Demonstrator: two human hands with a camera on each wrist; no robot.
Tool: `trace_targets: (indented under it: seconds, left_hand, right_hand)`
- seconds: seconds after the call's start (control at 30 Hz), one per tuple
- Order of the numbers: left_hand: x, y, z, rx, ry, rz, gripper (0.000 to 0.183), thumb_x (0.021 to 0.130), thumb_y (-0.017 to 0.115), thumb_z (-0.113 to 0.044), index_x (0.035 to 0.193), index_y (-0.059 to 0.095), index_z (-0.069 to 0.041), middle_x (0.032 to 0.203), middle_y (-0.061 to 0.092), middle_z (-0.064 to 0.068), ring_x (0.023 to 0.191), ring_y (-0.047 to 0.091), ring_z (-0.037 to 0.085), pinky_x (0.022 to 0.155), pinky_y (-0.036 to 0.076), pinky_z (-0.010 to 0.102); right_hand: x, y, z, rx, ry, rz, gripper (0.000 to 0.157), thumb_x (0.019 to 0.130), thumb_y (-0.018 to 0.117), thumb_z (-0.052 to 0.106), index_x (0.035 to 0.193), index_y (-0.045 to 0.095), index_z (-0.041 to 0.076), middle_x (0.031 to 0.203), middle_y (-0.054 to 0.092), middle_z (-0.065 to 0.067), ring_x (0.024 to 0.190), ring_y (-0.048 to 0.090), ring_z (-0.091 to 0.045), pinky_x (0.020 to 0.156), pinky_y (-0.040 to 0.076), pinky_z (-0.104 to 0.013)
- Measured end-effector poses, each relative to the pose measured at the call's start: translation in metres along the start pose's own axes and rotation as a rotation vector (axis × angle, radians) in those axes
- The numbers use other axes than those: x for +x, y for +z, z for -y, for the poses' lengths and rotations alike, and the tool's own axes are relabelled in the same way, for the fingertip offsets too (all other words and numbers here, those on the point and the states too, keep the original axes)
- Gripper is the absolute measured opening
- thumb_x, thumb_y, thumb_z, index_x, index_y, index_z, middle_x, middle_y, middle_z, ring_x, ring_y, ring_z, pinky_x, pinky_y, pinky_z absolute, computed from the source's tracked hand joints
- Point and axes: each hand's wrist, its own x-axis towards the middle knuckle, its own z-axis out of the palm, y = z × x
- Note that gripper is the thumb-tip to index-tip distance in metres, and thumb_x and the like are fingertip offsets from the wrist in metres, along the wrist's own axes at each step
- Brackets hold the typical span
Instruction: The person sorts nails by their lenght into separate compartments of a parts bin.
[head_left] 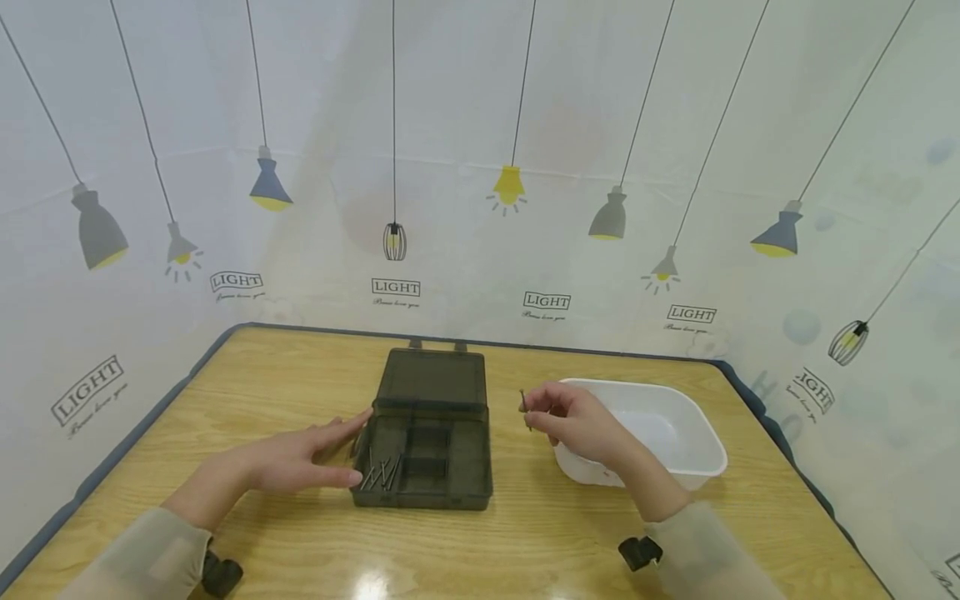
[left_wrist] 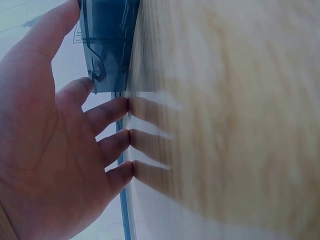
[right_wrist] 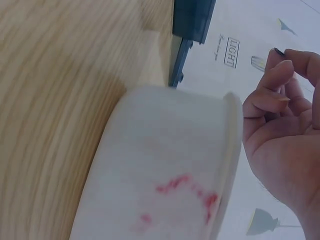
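Observation:
A dark translucent plastic case (head_left: 468,454) lies on the table with its lid (head_left: 431,377) tipped back. Several thin dark screws (head_left: 382,473) lie in its left compartment. My left hand (head_left: 300,457) is spread at the case's left side, thumb and index finger at its edge. In the left wrist view, the other fingertips of that hand (left_wrist: 60,135) touch the table. Between thumb and fingers, my right hand (head_left: 577,421) pinches one thin dark screw (head_left: 524,402), in the air between the case and a white basin (head_left: 716,454). In the right wrist view only the screw's dark tip (right_wrist: 279,51) shows.
The white basin stands at the right, under my right hand and wrist; its outer wall (right_wrist: 165,145) bears red marks. A fabric backdrop (head_left: 457,100) printed with lamps rises behind the wooden table (head_left: 300,550).

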Motion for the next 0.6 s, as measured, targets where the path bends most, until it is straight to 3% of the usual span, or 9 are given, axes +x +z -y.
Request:
trace_targets:
  seconds: [0.23, 0.37, 0.6]
  left_hand:
    - [-0.001, 0.001, 0.0, 0.003, 0.0, -0.008, 0.095, 0.105, 0.064, -0.064, 0.178, 0.011, -0.035, 0.184, 0.02, 0.01, 0.169, 0.008, 0.052, 0.129, 0.014, 0.082]
    - [-0.001, 0.0, -0.001, -0.001, 0.001, -0.009, 0.095, 0.105, 0.065, -0.064, 0.178, 0.012, -0.035, 0.184, 0.021, 0.009, 0.17, 0.009, 0.051, 0.129, 0.015, 0.081]
    - [-0.002, 0.0, -0.001, -0.014, 0.005, -0.008, 0.096, 0.105, 0.065, -0.063, 0.179, 0.012, -0.033, 0.184, 0.02, 0.01, 0.17, 0.007, 0.051, 0.13, 0.014, 0.081]
  right_hand:
    - [0.011, 0.025, 0.009, 0.057, -0.019, 0.077, 0.015, 0.111, 0.067, 0.022, 0.117, 0.073, 0.01, 0.104, 0.072, -0.013, 0.071, 0.056, -0.015, 0.065, 0.054, -0.031]
    - [0.018, 0.039, 0.016, 0.048, -0.038, 0.099, 0.015, 0.111, 0.068, 0.023, 0.116, 0.074, 0.01, 0.107, 0.072, -0.013, 0.072, 0.059, -0.015, 0.068, 0.056, -0.037]
    - [0.033, 0.065, 0.026, 0.014, -0.088, 0.101, 0.015, 0.109, 0.069, 0.02, 0.116, 0.074, 0.008, 0.107, 0.075, -0.011, 0.075, 0.066, -0.021, 0.069, 0.061, -0.037]
